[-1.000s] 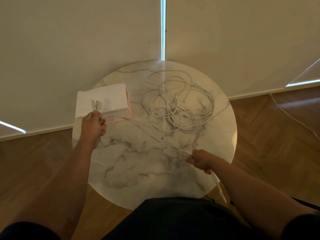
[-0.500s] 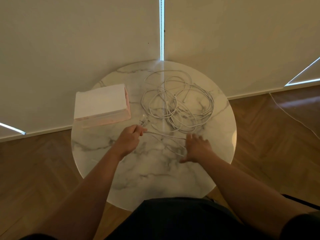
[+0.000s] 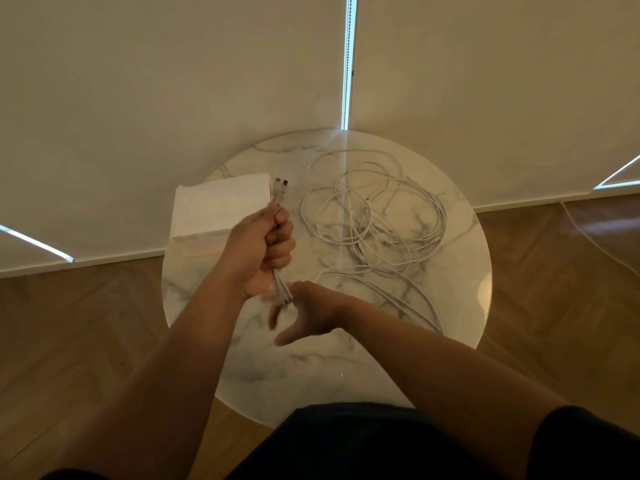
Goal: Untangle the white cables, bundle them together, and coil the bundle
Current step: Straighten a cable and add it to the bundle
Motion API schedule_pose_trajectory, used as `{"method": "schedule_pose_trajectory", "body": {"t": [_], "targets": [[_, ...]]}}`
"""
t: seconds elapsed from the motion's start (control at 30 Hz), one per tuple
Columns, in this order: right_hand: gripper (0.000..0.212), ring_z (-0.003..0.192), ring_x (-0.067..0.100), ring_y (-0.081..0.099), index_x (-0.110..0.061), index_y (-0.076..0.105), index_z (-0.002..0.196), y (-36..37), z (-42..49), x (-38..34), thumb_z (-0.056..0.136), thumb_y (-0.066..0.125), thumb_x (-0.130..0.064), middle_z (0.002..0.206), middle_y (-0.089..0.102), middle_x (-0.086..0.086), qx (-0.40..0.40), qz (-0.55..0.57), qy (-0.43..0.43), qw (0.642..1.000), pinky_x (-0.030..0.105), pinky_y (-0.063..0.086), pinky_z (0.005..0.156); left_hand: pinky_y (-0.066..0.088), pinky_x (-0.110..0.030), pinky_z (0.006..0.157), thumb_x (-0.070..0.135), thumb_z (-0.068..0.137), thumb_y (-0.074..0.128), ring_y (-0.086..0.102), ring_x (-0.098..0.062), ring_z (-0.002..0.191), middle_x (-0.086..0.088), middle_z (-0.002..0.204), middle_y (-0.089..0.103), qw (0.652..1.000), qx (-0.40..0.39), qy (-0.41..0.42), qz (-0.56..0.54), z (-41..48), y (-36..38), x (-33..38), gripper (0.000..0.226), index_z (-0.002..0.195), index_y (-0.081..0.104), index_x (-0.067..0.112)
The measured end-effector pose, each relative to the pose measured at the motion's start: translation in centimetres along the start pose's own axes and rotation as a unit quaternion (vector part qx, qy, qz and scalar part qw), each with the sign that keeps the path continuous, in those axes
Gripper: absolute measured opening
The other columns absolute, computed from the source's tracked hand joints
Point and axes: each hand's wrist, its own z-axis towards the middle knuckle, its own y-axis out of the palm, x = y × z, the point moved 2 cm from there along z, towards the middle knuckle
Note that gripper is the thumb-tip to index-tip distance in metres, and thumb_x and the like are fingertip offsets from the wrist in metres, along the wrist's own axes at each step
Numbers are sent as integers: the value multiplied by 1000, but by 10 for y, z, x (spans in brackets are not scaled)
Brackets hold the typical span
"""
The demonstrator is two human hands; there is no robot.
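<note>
Bundling is under way: the cables [image 3: 362, 237] are gathered at one end, the plugs [image 3: 280, 187] lined up and poking out above the left hand [image 3: 266, 251], which is clenched round the strands. Below it the right hand [image 3: 311, 313] is held spread, fingers loose. It is blurred, so contact with the strands cannot be told. Most of the length is left in a loose tangle on the table [image 3: 311, 375], right of the hands. Next, it seems, the strands must be drawn straight before any coiling, and crossed loops could be snagged. A box [image 3: 221, 206] is set just behind the fist.
</note>
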Motion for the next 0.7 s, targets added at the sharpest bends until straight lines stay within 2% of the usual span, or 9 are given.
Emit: {"method": "schedule_pose_trajectory", "body": {"t": [0.03, 0.1, 0.2, 0.3, 0.37, 0.47, 0.6, 0.67, 0.7], "targets": [[19, 86, 11, 63, -12, 73, 83, 0, -4, 3, 80, 79, -29, 96, 73, 3, -16, 26, 34, 999, 28, 47, 82, 12, -16, 31, 25, 106, 27, 18, -2, 35, 8, 52, 27, 1000, 27, 11, -3, 2, -8, 7, 37, 72, 42, 20], [37, 57, 5, 61, -13, 64, 60, -5, -15, 20, 89, 68, -35, 64, 70, 3, -32, 49, 114, 992, 27, 49, 69, 12, -15, 29, 19, 104, 28, 18, -2, 34, 9, 49, 27, 995, 91, 38, -23, 6, -35, 24, 37, 71, 43, 21], [52, 40, 8, 51, -14, 50, 53, -15, -43, 50, 94, 59, -44, 46, 56, 0, -45, 75, 175, 981, 28, 47, 61, 9, -18, 30, 18, 103, 28, 17, -3, 34, 10, 48, 25, 981, 172, 72, -48, 8, -86, 45, 36, 70, 40, 22], [53, 45, 14, 53, -9, 53, 62, -25, -64, 71, 93, 55, -52, 51, 55, 5, -64, 87, 212, 971, 23, 46, 55, 9, -18, 30, 20, 104, 28, 17, -4, 35, 10, 48, 25, 963, 242, 93, -75, 8, -127, 48, 37, 69, 39, 23], [53, 49, 14, 54, -10, 54, 65, -30, -74, 82, 92, 54, -56, 57, 55, 7, -100, 86, 244, 961, 22, 47, 56, 10, -19, 31, 27, 105, 29, 17, -5, 37, 9, 49, 25, 949, 284, 98, -93, 9, -145, 43, 38, 69, 40, 23], [54, 51, 16, 53, -13, 51, 65, -30, -88, 93, 93, 49, -58, 59, 52, 4, -209, 105, 337, 912, 29, 49, 65, 11, -19, 31, 30, 105, 29, 18, -6, 36, 9, 51, 26, 931, 331, 105, -113, 13, -158, 28, 39, 69, 40, 22], [52, 58, 24, 60, -5, 55, 78, -22, -108, 103, 101, 39, -49, 66, 57, 10, -321, 25, 470, 822, 36, 51, 69, 12, -18, 33, 27, 105, 29, 19, -5, 35, 10, 45, 28, 939, 323, 81, -86, 21, -140, -19, 38, 68, 38, 22], [48, 63, 24, 62, -1, 61, 92, -21, -115, 104, 102, 39, -43, 76, 61, 11, -333, -51, 486, 806, 38, 52, 73, 12, -17, 35, 29, 106, 29, 19, -5, 34, 9, 44, 27, 949, 300, 60, -80, 24, -127, -52, 39, 69, 39, 21], [45, 61, 21, 60, -1, 62, 94, -21, -118, 103, 102, 40, -40, 77, 61, 9, -322, -87, 481, 811, 34, 52, 70, 13, -17, 35, 30, 106, 29, 19, -6, 35, 9, 45, 27, 952, 292, 48, -84, 24, -124, -65, 39, 70, 40, 20]]}}
